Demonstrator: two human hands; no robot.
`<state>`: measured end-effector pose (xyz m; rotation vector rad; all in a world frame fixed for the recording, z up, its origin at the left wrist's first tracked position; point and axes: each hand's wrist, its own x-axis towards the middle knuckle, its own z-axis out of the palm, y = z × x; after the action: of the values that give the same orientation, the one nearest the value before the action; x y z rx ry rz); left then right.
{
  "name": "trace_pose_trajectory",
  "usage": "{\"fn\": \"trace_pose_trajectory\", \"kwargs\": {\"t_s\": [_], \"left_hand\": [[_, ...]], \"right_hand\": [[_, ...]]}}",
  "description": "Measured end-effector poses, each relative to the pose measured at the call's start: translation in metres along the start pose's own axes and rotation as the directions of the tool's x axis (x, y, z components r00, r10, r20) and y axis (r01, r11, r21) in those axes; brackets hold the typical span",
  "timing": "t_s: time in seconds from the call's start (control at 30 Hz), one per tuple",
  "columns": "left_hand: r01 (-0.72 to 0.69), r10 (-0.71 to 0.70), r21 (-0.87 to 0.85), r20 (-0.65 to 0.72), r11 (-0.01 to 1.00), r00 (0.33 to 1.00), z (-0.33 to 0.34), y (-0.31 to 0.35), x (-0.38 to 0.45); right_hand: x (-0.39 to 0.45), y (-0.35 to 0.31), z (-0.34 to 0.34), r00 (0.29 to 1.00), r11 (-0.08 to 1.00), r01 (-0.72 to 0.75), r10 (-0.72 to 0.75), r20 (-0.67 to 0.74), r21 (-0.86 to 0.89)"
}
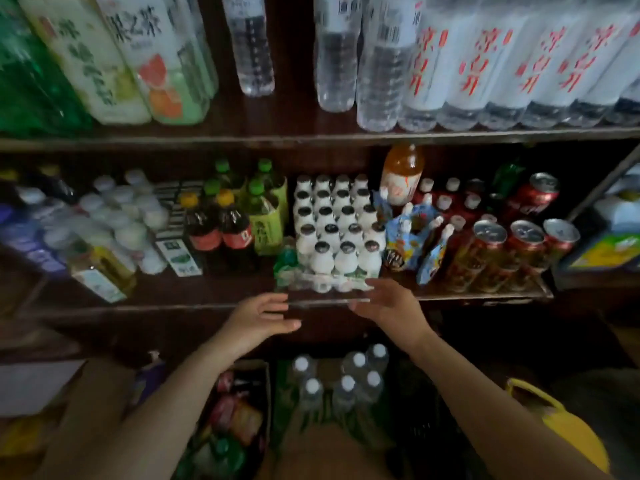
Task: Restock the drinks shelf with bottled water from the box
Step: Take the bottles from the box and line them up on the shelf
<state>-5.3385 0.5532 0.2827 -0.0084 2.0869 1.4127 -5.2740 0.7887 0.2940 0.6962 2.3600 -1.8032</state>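
Note:
Several clear water bottles with white caps [341, 381] stand in a box [284, 393] on the floor below the shelves, between my forearms. More bottled water [381, 64] stands on the upper shelf, some with red lettering. My left hand [258, 315] and my right hand [388, 303] are both open with fingers spread. They hover at the front edge of the middle shelf [207, 303], just in front of a wrapped pack of small white bottles [332, 233]. Neither hand holds anything.
The middle shelf holds dark tea bottles [218, 230], green-capped bottles [263, 209], red cans [509, 247], blue pouches [408, 233] and white-capped bottles [121, 216]. A box of snack packets [235, 414] sits on the floor at left. A yellow object [561, 420] lies at lower right.

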Motion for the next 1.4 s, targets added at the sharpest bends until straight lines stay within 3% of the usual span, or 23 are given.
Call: {"fn": "trace_pose_trajectory", "kwargs": {"t_s": [0.17, 0.37, 0.6, 0.77, 1.07, 1.2, 1.4], "left_hand": [[0.135, -0.135, -0.001, 0.025, 0.991, 0.990, 0.035, -0.126, 0.015], [0.028, -0.029, -0.022, -0.026, 0.999, 0.999, 0.081, -0.236, 0.049], [-0.078, 0.081, 0.036, -0.109, 0.996, 0.991, 0.121, -0.339, 0.096], [-0.099, 0.109, 0.069, -0.160, 0.993, 0.981, 0.148, -0.388, 0.129], [-0.274, 0.277, 0.062, -0.379, 0.960, 0.883, 0.182, -0.414, 0.171], [-0.317, 0.331, 0.102, -0.378, 0.943, 0.865, 0.180, -0.419, 0.168], [-0.307, 0.311, 0.062, -0.311, 0.950, 0.898, 0.166, -0.406, 0.137]], "right_hand": [[0.001, 0.116, 0.055, 0.984, 0.993, -0.116, 0.115, 0.133, 0.002], [0.011, 0.233, 0.110, 0.995, 0.999, -0.040, 0.042, 0.096, -0.017], [0.025, 0.346, 0.163, 0.976, 0.991, 0.119, -0.104, 0.191, -0.069], [0.038, 0.411, 0.193, 0.969, 0.995, 0.095, -0.085, 0.231, -0.032], [0.081, 0.458, 0.235, 0.983, 0.984, 0.121, -0.100, 0.151, -0.133], [0.087, 0.454, 0.240, 0.980, 0.977, 0.185, -0.174, 0.101, -0.109], [0.064, 0.430, 0.230, 0.987, 0.982, 0.139, -0.126, 0.104, -0.128]]}}
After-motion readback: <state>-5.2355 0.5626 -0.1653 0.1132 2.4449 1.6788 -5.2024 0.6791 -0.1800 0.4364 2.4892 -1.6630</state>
